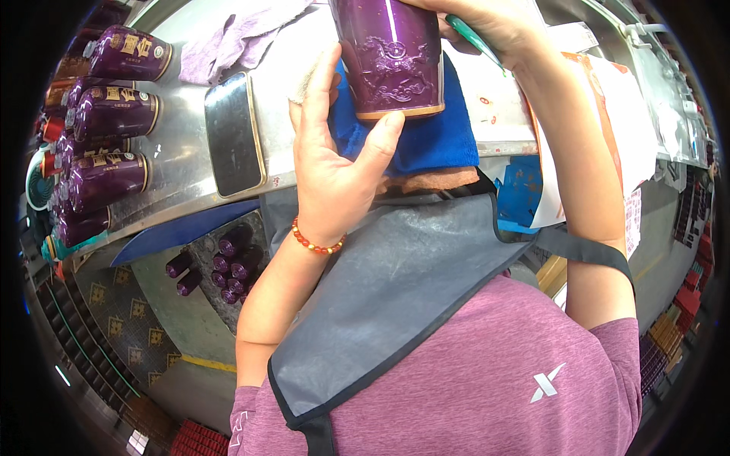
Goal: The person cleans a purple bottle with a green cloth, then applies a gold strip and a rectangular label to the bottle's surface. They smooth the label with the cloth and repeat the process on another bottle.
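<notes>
A glossy purple bottle point(393, 57) with raised relief and a gold base rim is held up over a blue cloth point(436, 145) at the table's near edge. My left hand point(342, 137), wearing a red bead bracelet point(316, 245), grips the bottle's lower end, thumb on the gold rim. At the top edge my right hand point(490, 25) reaches over the bottle's upper part; its fingertips are partly hidden. A green pointed tool point(472, 39) sticks out from under that hand. Beside my left fingers lies a pale cloth point(305, 82), partly covered.
Several purple bottles point(117, 111) lie at the left on the metal table point(182, 171). A smartphone point(235, 137) and a crumpled lilac cloth point(234, 43) are nearer the middle. White and orange packaging point(613, 114) sits at the right. More purple bottles point(236, 262) stand below at the left.
</notes>
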Motion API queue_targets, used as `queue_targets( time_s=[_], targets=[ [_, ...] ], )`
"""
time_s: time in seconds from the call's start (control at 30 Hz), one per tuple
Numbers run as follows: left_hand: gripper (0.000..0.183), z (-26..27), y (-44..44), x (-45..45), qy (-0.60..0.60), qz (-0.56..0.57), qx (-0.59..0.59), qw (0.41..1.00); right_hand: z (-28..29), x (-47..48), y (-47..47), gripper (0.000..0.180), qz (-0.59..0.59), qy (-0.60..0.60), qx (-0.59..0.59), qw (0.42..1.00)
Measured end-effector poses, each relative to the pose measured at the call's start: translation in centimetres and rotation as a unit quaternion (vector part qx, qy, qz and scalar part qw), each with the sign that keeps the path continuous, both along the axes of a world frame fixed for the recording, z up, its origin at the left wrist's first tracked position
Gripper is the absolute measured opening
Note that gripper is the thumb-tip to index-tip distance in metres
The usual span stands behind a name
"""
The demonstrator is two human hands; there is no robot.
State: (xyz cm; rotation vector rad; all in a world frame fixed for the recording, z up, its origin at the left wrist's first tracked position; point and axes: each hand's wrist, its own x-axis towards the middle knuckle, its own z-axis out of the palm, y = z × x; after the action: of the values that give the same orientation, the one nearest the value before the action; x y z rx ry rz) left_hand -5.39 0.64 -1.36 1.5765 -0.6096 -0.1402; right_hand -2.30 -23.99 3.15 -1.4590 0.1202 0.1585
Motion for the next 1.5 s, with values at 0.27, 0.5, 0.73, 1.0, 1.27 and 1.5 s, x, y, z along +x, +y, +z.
queue_targets(
  time_s=[0.27, 0.5, 0.73, 1.0, 1.27, 1.5],
  targets=[
    [0.084, 0.4, 0.3, 0.3, -0.005, -0.022, 0.022, 0.999, 0.8, 0.0, 0.0, 0.070, 0.015, -0.005, -0.006, 1.000],
    [0.085, 0.9, -0.2, 0.1, 0.051, -0.015, 0.007, 0.999, 1.1, -0.3, 0.6, 0.073, 0.006, -0.006, -0.010, 1.000],
    [0.086, 0.5, 0.5, 0.5, 0.051, -0.025, 0.017, 0.998, 0.5, 0.0, -0.1, 0.077, 0.016, 0.004, -0.003, 1.000],
    [0.057, 0.4, 2.2, -2.3, -0.260, 0.062, 0.117, 0.957, 0.2, 0.0, -0.3, 0.083, 0.007, 0.000, 0.018, 1.000],
    [0.044, 0.5, 1.8, 0.2, -0.499, 0.020, 0.138, 0.855, 0.2, -0.1, -0.4, 0.080, 0.022, 0.016, 0.033, 0.999],
    [0.042, 2.6, -0.4, 0.7, -0.531, -0.023, 0.194, 0.825, -0.1, 0.1, -0.5, 0.080, 0.035, 0.012, 0.049, 0.998]
  ],
)
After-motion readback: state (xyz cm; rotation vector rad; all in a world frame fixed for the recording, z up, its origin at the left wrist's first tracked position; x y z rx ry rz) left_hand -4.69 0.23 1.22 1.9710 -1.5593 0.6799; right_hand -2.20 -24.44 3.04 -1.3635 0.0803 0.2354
